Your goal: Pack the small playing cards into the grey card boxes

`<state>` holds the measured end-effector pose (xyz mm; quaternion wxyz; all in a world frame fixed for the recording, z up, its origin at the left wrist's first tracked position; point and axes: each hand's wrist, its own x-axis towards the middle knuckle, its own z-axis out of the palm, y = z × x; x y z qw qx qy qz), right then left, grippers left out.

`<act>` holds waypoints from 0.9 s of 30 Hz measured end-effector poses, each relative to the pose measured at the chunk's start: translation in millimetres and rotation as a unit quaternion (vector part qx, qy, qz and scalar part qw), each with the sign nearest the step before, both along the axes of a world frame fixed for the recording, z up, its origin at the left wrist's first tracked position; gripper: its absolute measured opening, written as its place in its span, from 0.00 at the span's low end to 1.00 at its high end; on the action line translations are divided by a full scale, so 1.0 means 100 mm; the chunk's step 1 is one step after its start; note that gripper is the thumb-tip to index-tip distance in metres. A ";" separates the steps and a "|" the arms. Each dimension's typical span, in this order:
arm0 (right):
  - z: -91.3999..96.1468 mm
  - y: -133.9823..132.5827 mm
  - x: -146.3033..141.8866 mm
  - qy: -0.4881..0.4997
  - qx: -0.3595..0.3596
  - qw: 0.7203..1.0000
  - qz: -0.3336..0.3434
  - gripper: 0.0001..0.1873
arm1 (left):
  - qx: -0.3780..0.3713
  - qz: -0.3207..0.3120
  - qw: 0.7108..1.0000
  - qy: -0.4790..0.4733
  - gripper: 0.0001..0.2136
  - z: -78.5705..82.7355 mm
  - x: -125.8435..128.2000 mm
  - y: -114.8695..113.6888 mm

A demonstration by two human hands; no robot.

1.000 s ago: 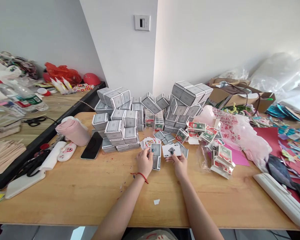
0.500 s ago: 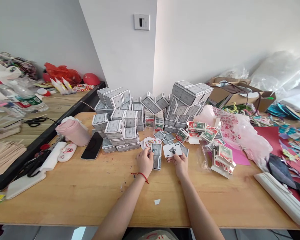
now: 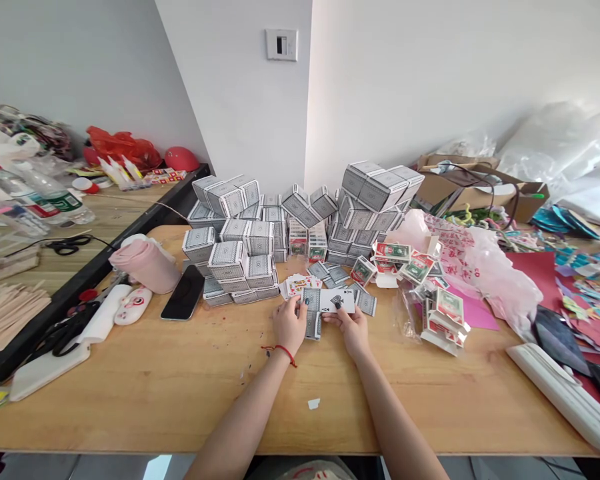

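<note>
My left hand (image 3: 290,321) pinches patterned grey-backed playing cards (image 3: 312,327) at their left side, the thumb on top. In my right hand (image 3: 349,327) is an ace of spades (image 3: 337,302), face up and lying sideways. The ace's left end meets the cards in my left hand and is partly covered there. Just behind my hands lie some face-up playing cards (image 3: 300,284) and several grey-backed cards (image 3: 336,275). Another grey-backed card (image 3: 367,303) rests to the right of the ace.
Stacked blocks patterned like card backs (image 3: 247,267) rise behind my hands, with another pile (image 3: 375,193) at right. Opened red-and-green card boxes (image 3: 447,310) lie right. A phone (image 3: 183,293), pink roll (image 3: 147,263) and scissors (image 3: 65,333) are left. A white scrap (image 3: 314,404) lies in front.
My right hand has moved left, bringing the ace of spades against the cards in my left hand. My left hand stays nearly where it was.
</note>
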<state>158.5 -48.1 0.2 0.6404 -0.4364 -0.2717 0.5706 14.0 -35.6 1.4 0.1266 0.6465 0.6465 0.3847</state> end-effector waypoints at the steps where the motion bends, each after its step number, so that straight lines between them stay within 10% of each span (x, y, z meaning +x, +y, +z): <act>1: 0.01 0.00 0.00 0.000 -0.003 1.000 0.008 0.17 | -0.003 0.001 1.000 -0.002 0.10 0.00 0.00 0.00; 8: 0.03 0.01 0.06 -0.080 -0.060 0.985 0.141 0.17 | -0.004 -0.019 1.000 -0.024 0.10 0.02 -0.01 -0.02; 15: 0.00 0.03 0.01 -0.139 -0.027 0.988 0.067 0.18 | -0.003 -0.040 0.999 -0.030 0.13 0.01 -0.02 -0.01; 27: -0.02 0.02 -0.10 -0.182 -0.015 0.971 0.152 0.17 | 0.011 -0.057 0.998 -0.025 0.12 0.01 -0.02 -0.02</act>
